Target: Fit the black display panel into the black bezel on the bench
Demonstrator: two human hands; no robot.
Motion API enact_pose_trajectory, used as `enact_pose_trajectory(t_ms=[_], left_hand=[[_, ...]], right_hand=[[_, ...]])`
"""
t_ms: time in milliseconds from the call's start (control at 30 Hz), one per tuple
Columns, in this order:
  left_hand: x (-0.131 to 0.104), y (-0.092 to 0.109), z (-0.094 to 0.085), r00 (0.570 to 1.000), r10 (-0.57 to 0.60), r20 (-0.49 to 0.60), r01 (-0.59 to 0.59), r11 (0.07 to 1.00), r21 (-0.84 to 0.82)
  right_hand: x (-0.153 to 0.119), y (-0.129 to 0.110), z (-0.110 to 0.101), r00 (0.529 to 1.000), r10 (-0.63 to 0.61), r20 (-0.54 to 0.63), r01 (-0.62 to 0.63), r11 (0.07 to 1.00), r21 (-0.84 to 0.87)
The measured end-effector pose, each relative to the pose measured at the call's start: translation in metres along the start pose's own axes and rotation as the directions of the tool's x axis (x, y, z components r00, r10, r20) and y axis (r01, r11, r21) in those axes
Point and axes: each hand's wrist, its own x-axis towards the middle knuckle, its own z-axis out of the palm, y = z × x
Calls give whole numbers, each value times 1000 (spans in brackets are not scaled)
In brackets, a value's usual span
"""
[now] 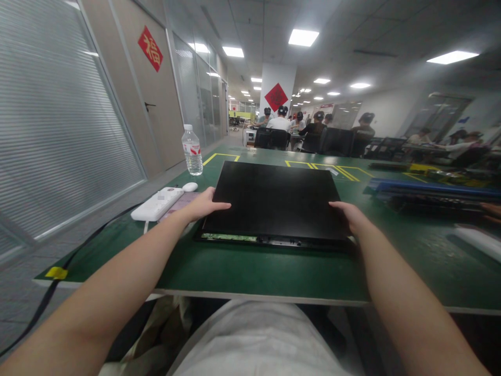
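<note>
A flat black display panel [276, 201] lies before me on the green table. Along its near edge a black frame [287, 242] shows from underneath, with a strip of green circuit board [229, 237] exposed at the left. My left hand [205, 203] grips the panel's left edge, thumb on the top face and fingers hidden behind the side. At the right edge, my right hand [349, 215] holds it the same way, thumb on top. Whether the panel rests fully in the frame, I cannot tell.
A water bottle [192, 150], a white power bank [157, 203] and a white mouse-like object [190, 186] stand left of the panel. A black cable [88, 237] runs over the table's left edge. Blue-black parts [434, 189] and another person's hand [492, 211] are at right.
</note>
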Motion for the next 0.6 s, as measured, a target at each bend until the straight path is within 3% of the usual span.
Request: enact_pose_trajectory(t_ms=[200,600], left_hand=[[-3,8,0,993,-111,45,107,992,70],[-1,1,0,996,-64,54,59,994,94]], right_hand=[[-10,-5,6,997,-71,12,72,991,-109],[-6,-3,3,996,-75,38,77,996,-54]])
